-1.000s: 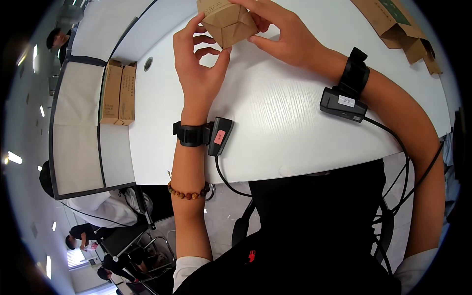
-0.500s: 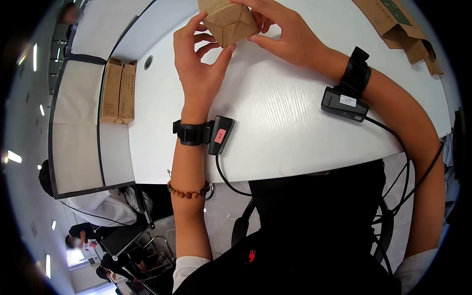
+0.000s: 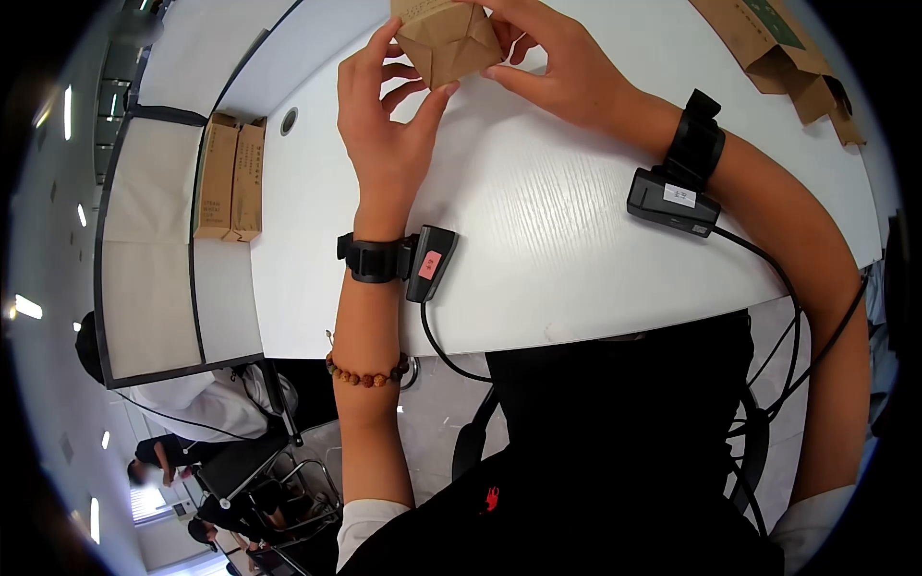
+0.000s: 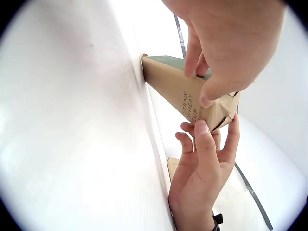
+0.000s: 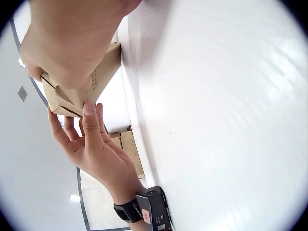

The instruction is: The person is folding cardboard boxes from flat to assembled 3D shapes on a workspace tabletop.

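Observation:
At the top edge of the head view, a brown cardboard box point(image 3: 448, 50) turns its folded end towards the camera. My left hand point(image 3: 389, 144) holds its left side, the thumb by the lower corner. Thumb and fingers of my right hand point(image 3: 571, 79) grip the other side. In the left wrist view, printed words show on the box point(image 4: 166, 79), between the left hand point(image 4: 236, 43) above and the right hand point(image 4: 197, 178) below. The right wrist view shows narrow gaps between the end flaps point(image 5: 62, 103). The right hand point(image 5: 72, 43) hides part of the box.
Two brown boxes point(image 3: 231, 180) stand side by side at the left against a fabric partition point(image 3: 152, 182). Another box with open flaps point(image 3: 759, 48) lies at the back right of the white table point(image 3: 538, 221). Cables point(image 3: 768, 264) run from both wrist cameras. People are in the left background.
The box and the fingers around it have shifted very slightly towards the top of the head view. Both hands have kept their hold.

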